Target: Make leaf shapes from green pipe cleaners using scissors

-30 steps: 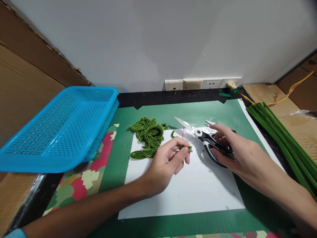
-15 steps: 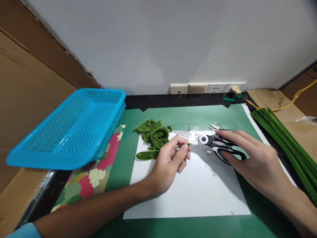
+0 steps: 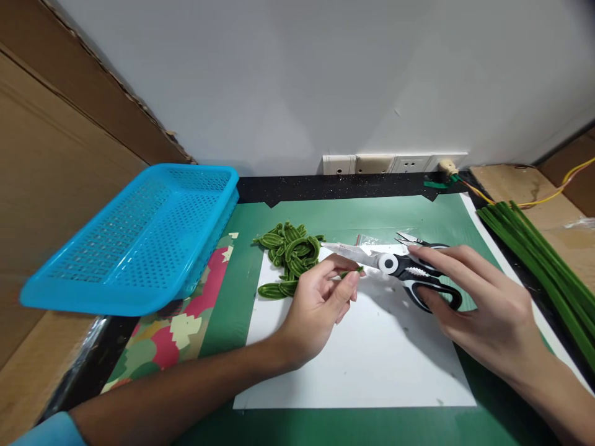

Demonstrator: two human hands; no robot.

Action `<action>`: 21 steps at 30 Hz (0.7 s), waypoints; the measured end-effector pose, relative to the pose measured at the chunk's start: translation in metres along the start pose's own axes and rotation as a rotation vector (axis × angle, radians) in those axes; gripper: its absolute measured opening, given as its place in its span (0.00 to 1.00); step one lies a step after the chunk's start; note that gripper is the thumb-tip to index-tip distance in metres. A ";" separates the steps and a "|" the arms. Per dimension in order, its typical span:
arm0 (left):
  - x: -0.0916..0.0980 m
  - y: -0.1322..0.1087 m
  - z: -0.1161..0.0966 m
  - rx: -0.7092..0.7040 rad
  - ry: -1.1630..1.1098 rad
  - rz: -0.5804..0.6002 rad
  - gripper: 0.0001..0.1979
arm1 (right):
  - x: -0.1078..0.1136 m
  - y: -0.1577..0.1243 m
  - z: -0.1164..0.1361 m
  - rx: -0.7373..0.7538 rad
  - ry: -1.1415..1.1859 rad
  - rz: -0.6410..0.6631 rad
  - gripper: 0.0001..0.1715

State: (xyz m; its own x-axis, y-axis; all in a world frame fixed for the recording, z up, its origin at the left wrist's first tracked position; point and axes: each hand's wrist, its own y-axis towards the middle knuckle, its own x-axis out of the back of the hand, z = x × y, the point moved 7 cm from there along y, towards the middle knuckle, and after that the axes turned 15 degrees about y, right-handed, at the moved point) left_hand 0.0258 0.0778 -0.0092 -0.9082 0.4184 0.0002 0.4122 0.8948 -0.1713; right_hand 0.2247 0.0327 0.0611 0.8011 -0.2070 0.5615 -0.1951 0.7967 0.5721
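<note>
My left hand point(image 3: 320, 300) pinches a short piece of green pipe cleaner point(image 3: 352, 272) between thumb and fingertips, above a white sheet point(image 3: 362, 365). My right hand point(image 3: 478, 285) has thumb and fingers in the handles of black-and-white kitchen scissors point(image 3: 400, 265). Their blades point left, just behind the left fingertips, and look closed. Beyond my left hand lies a heap of leaf-shaped pieces bent from green pipe cleaner point(image 3: 292, 248).
A blue perforated plastic basket point(image 3: 130, 303) stands at the left. Long green pipe cleaners point(image 3: 539, 272) lie bundled at the right. Small scissors point(image 3: 409, 238) and a clear plastic bag point(image 3: 372, 240) are behind the kitchen scissors. Wall sockets point(image 3: 409, 163) line the back, with a plugged-in cord.
The scissor blades, blurred before, now show clearly. My left thumb and the green piece have shifted slightly right. The whole view has moved a little.
</note>
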 end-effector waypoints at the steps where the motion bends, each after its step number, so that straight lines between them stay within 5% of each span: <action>1: -0.001 0.000 0.000 0.007 0.012 0.017 0.13 | -0.001 0.000 0.000 -0.017 0.030 0.000 0.28; 10: -0.011 -0.004 0.001 0.006 0.106 0.172 0.15 | -0.022 -0.012 -0.009 -0.253 0.409 0.022 0.32; 16: -0.016 -0.004 -0.002 0.009 0.067 0.208 0.08 | -0.031 -0.010 0.004 -0.185 0.440 0.084 0.31; 21: -0.016 -0.004 -0.001 0.083 0.155 0.205 0.17 | -0.032 -0.008 0.009 -0.148 0.458 0.070 0.31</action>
State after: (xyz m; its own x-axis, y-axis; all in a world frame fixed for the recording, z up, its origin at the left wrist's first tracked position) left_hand 0.0387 0.0677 -0.0074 -0.7816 0.6145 0.1068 0.5737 0.7755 -0.2634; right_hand 0.1954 0.0279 0.0439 0.9620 0.0945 0.2562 -0.2016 0.8788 0.4326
